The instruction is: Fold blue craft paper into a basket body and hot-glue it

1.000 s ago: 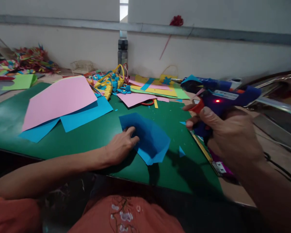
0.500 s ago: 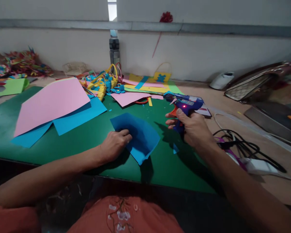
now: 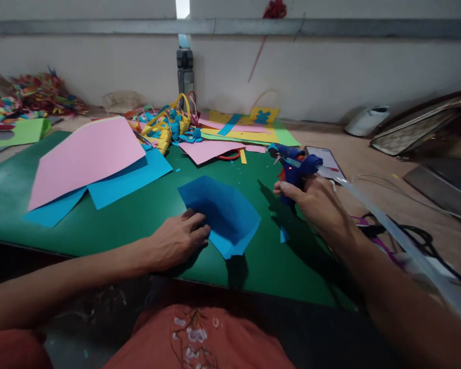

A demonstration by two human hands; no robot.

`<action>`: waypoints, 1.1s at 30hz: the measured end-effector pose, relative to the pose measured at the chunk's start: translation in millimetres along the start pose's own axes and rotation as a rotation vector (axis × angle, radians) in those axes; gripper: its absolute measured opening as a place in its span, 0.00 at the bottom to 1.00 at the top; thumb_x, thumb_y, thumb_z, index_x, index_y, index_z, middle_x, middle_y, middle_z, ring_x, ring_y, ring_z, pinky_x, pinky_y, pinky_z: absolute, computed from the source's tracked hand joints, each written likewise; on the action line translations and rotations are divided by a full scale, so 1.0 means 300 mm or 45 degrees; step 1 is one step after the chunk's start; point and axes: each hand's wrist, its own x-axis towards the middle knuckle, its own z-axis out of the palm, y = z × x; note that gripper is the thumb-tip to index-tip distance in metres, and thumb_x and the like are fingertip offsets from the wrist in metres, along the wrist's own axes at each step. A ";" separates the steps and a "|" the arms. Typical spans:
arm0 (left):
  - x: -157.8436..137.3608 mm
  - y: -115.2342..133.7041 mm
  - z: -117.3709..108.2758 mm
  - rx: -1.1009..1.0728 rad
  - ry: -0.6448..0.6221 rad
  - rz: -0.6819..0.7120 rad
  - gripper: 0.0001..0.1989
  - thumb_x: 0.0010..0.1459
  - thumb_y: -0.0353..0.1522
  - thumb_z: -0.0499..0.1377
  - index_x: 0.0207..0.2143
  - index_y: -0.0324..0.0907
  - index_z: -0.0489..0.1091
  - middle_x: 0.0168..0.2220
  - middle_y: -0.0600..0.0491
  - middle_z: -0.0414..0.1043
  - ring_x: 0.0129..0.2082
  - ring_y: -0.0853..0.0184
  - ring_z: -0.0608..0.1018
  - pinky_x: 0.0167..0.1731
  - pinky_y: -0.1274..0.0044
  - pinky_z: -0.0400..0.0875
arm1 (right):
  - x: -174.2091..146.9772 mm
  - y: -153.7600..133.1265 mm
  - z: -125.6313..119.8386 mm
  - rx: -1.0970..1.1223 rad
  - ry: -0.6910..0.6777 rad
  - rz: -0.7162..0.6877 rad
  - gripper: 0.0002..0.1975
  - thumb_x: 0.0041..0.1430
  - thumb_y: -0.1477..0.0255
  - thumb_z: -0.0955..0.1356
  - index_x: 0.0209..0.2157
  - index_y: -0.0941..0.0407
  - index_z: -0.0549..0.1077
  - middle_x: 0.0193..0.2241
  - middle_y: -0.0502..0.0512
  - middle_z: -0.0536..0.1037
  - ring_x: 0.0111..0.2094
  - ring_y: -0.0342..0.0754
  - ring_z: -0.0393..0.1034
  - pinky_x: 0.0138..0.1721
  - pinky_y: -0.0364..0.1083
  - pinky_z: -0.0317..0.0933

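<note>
A sheet of blue paper (image 3: 230, 210) rests on the green mat, its lower right side curled up. At its left edge my left hand (image 3: 182, 236) is closed on the paper, thumb hidden from me. My right hand (image 3: 315, 197) grips a blue hot glue gun (image 3: 297, 166) by the handle, held above the mat right of the paper. A small red light glows on the gun's side, and a long clear glue stick (image 3: 399, 236) runs out of its back. On the mat below lies a small blue paper scrap (image 3: 284, 234).
Pink paper (image 3: 88, 159) overlaps blue sheets (image 3: 132, 177) on the left of the green mat (image 3: 111, 230). Red-handled scissors (image 3: 230, 155) lie partly under pink paper. Small yellow and blue paper baskets (image 3: 169, 125) are heaped behind. A phone (image 3: 326, 159) and black cable (image 3: 411, 233) are at right.
My right hand has turned the glue gun, so its back and the long glue stick now show. My left hand stays at the paper's edge, and the whole view has shifted slightly.
</note>
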 end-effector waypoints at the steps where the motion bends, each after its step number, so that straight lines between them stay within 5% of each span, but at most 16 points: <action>1: 0.008 0.004 -0.004 0.013 -0.021 -0.001 0.14 0.64 0.33 0.45 0.42 0.39 0.67 0.41 0.45 0.66 0.39 0.61 0.70 0.35 0.70 0.70 | 0.002 -0.003 -0.015 -0.087 0.000 -0.008 0.07 0.50 0.64 0.66 0.26 0.53 0.68 0.24 0.52 0.72 0.27 0.49 0.67 0.28 0.48 0.61; 5: 0.055 0.028 -0.020 0.062 -0.087 -0.087 0.14 0.64 0.35 0.46 0.44 0.40 0.67 0.40 0.44 0.65 0.38 0.60 0.69 0.35 0.69 0.69 | 0.036 0.010 -0.097 -0.415 0.044 -0.082 0.11 0.50 0.66 0.66 0.37 0.53 0.70 0.31 0.55 0.74 0.31 0.52 0.68 0.30 0.48 0.61; 9: 0.092 0.054 -0.027 0.083 -0.126 -0.251 0.16 0.63 0.38 0.46 0.42 0.39 0.68 0.40 0.43 0.64 0.38 0.57 0.70 0.33 0.69 0.68 | 0.085 0.039 -0.137 -0.891 -0.044 -0.123 0.30 0.51 0.73 0.63 0.57 0.59 0.56 0.42 0.63 0.74 0.39 0.57 0.69 0.36 0.50 0.61; 16: 0.076 0.067 -0.024 0.109 -0.110 -0.329 0.21 0.63 0.42 0.44 0.44 0.36 0.67 0.37 0.43 0.67 0.35 0.59 0.72 0.27 0.74 0.66 | 0.122 0.064 -0.024 -1.421 -0.315 -0.057 0.33 0.51 0.81 0.60 0.60 0.62 0.49 0.45 0.69 0.72 0.42 0.59 0.69 0.34 0.49 0.58; 29: 0.049 0.046 -0.052 0.036 -0.273 -0.475 0.22 0.62 0.43 0.44 0.39 0.35 0.67 0.30 0.42 0.73 0.29 0.56 0.77 0.21 0.74 0.66 | 0.201 0.048 0.054 -1.430 -0.323 0.003 0.33 0.55 0.79 0.62 0.61 0.62 0.47 0.47 0.70 0.70 0.46 0.61 0.66 0.38 0.51 0.59; 33: 0.052 0.037 -0.055 0.026 -0.260 -0.455 0.21 0.62 0.43 0.44 0.40 0.37 0.67 0.30 0.42 0.73 0.29 0.54 0.77 0.20 0.73 0.66 | 0.197 0.026 0.050 -1.427 -0.307 -0.027 0.29 0.55 0.76 0.64 0.58 0.63 0.54 0.46 0.70 0.71 0.45 0.64 0.67 0.39 0.54 0.60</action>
